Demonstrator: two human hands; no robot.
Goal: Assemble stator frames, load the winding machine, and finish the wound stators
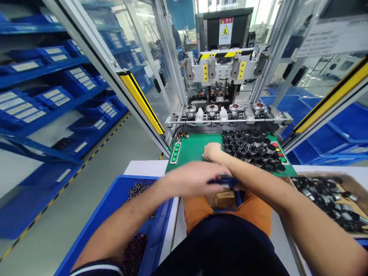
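Note:
My left hand [197,177] is smeared by motion over the front edge of the green work surface [195,145]. Its fingers look stretched out and apart, with nothing visible held in them. Behind it, my right hand [213,151] is closed low over the green surface, fingers curled down and mostly hidden. Whatever it may hold cannot be made out. Just right of that hand, black ring-shaped plastic parts [247,147] stand in packed rows. Several small copper-coloured and metallic rings [181,135] lie at the back left corner.
Behind the surface, a fixture rail [212,120] carries round metal parts beneath a press [224,65]. Button panels [175,153] flank the work surface. A blue bin [115,191] with small parts stands left; a cardboard tray [359,191] of black-and-silver parts sits right. Yellow-edged posts [140,101] frame the station.

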